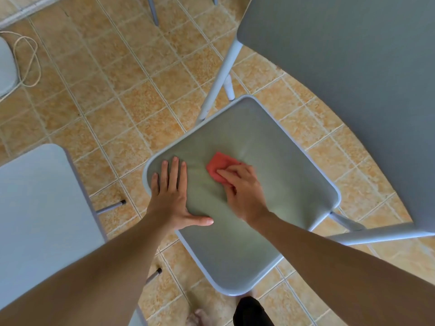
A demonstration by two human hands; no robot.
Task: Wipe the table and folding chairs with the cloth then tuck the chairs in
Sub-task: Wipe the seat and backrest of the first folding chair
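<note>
Wiping the chair seat [270, 142], my right hand [240, 191] grips the cloth [217, 165]; left hand [173, 196] presses flat, fingers straight. Overlapping strokes should reach every edge.

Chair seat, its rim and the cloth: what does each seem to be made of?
Chair seat: likely padded vinyl or coated fabric, grey-green, matte; soft creases show. Rim: pale grey, smooth, painted metal or plastic; cannot tell which. Cloth: red, soft fabric, bunched under the right hand; weave too blurred to tell.
</note>
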